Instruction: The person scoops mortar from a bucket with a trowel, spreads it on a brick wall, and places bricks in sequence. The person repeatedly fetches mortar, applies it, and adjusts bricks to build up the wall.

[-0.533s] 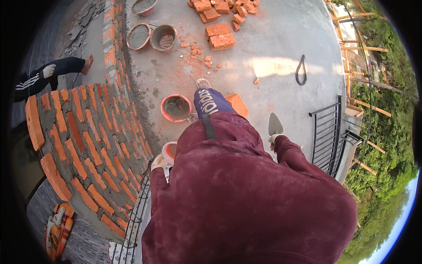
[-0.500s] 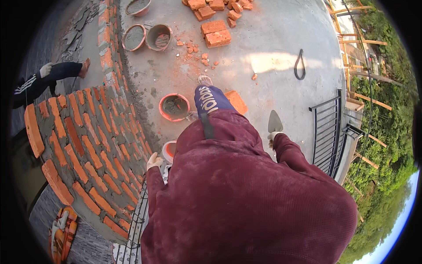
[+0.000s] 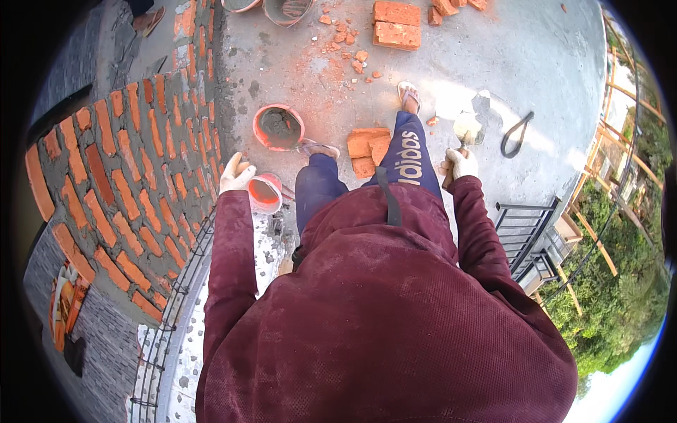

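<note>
My right hand [image 3: 462, 163], in a pale glove, is closed round the handle of a pointing trowel [image 3: 468, 129], whose sunlit blade points away from me above the concrete floor. My left hand [image 3: 237, 174], also gloved, hangs beside the brick wall [image 3: 127, 190]; its fingers are loosely apart and nothing shows in them. Just right of that hand stands a small red-and-white bucket [image 3: 266, 192]. Farther off sits a red-rimmed bucket [image 3: 279, 127] with grey mortar inside. Loose bricks [image 3: 367, 146] lie on the floor between my feet.
More bricks [image 3: 397, 25] and rubble [image 3: 343, 37] lie ahead, near other mortar buckets [image 3: 288, 10]. A black cable loop [image 3: 517, 135] rests on the right, with a dark metal railing [image 3: 525, 233] nearer. Rebar [image 3: 166, 331] runs along the lower left. Part of another person's foot [image 3: 153, 21] shows far left.
I have stepped forward with my right leg, and the view has shifted. Both forearms now reach farther ahead. The trowel stays in my right hand; most of the other person has left the view.
</note>
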Motion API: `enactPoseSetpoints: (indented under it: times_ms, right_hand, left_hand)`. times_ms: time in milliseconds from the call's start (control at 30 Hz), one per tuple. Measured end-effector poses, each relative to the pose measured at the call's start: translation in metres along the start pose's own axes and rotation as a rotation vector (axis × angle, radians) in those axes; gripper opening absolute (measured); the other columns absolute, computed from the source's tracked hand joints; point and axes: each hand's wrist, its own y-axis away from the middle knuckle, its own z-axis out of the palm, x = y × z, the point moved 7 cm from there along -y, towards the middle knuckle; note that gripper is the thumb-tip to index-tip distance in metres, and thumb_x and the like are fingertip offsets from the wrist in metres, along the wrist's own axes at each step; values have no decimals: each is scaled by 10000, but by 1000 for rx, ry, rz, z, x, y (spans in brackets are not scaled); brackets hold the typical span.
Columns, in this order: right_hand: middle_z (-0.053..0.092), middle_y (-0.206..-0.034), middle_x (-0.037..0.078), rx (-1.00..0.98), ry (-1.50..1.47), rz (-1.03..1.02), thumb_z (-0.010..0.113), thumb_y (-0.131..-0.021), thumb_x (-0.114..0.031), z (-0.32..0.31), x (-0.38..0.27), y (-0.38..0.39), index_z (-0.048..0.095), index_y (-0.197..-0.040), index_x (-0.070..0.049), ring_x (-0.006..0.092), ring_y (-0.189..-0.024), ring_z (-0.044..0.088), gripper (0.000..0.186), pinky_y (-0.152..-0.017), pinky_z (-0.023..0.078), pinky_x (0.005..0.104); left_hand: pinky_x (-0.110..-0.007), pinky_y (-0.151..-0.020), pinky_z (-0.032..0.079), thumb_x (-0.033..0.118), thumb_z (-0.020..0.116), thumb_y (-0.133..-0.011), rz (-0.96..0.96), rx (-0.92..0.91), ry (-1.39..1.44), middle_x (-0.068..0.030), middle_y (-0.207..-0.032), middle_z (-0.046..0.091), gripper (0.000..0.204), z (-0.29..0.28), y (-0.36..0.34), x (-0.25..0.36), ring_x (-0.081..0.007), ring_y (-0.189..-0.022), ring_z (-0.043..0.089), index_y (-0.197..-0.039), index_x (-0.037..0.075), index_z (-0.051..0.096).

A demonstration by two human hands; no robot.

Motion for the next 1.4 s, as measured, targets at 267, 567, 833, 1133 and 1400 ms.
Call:
enactPoseSetpoints:
  times_ms: [267,567,833,1133,1400]
  right_hand:
    - [658,-831,64,-331,407,51,753,-880,-95,88,-100,-48,599,-1091,-31,170,-646,658,269,-559,534,310]
    - [605,-806,79,-255,716,142,711,-845,-55,55,-29,-74,577,-1050,17,154,-591,606,255,-538,510,295]
    - [616,-769,98,-313,842,133,704,-839,-68,56,-28,-77,561,-1014,13,186,-570,627,241,-526,539,313]
    - [616,-1185,134,-714,548,8,739,-879,-140,143,-30,21,586,-1105,-4,219,-1108,628,305,-935,586,402]
    - [659,-1124,122,-1360,185,-143,863,-742,-256,287,-96,293,538,-1182,-79,285,-1101,676,575,-917,565,399]
  left_hand:
    - [-443,-1114,458,267,962,-655,-311,-12,-194,-238,-1404,602,1032,355,-8,-156,-389,-1317,573,-1520,28,452]
    - [-635,-1254,91,751,900,-502,-910,-100,-588,-180,-1705,96,1641,571,-67,-259,-391,-1589,56,-1641,160,-123]
    - [-604,-1215,246,475,946,-536,-800,255,-299,-195,-1447,397,1405,556,-83,-266,-398,-1380,412,-1586,144,74]
    - [-413,-1052,510,192,796,-757,41,-541,1682,-144,-1385,606,881,392,0,-96,-311,-1200,639,-1529,28,404]
    - [-402,-1093,470,309,814,-816,957,-864,1534,-153,-1419,585,902,101,166,155,-285,-1269,598,-1550,15,381]
